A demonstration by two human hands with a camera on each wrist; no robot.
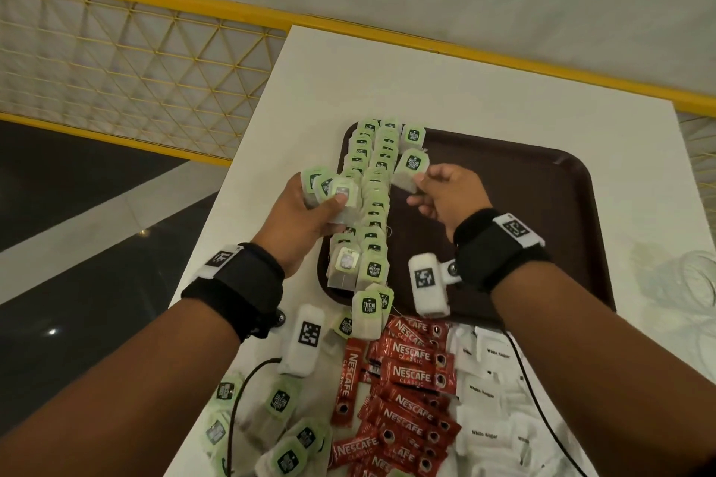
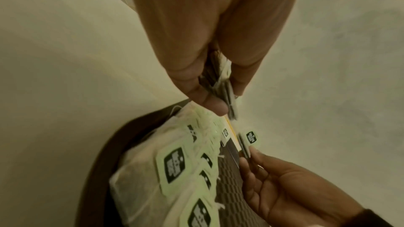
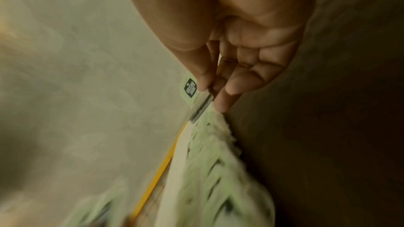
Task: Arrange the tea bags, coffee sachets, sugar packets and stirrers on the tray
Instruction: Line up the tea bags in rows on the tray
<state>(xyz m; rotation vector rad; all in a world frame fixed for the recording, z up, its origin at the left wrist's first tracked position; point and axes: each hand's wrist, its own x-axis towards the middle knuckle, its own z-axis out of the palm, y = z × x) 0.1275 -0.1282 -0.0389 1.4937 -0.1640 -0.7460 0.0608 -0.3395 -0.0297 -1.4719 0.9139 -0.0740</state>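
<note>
A dark brown tray (image 1: 542, 182) lies on the white table (image 1: 387, 81). Two overlapping rows of green-tagged tea bags (image 1: 374, 197) run along the tray's left side. My left hand (image 1: 310, 211) grips a small stack of tea bags (image 1: 329, 188) over the tray's left rim; the stack (image 2: 220, 82) shows pinched between thumb and fingers. My right hand (image 1: 445, 192) pinches a single tea bag (image 1: 410, 170) by its lower corner, just right of the rows; the same tea bag (image 3: 190, 89) appears in the right wrist view. Red Nescafe sachets (image 1: 407, 391) and white sugar packets (image 1: 488, 399) lie near the table's front.
Loose tea bags (image 1: 279, 422) lie at the front left of the table. A clear crumpled plastic wrap (image 1: 685, 283) sits at the right edge. A yellow mesh railing (image 1: 135, 62) stands beyond the table's left side. The tray's right half (image 1: 523, 244) is bare.
</note>
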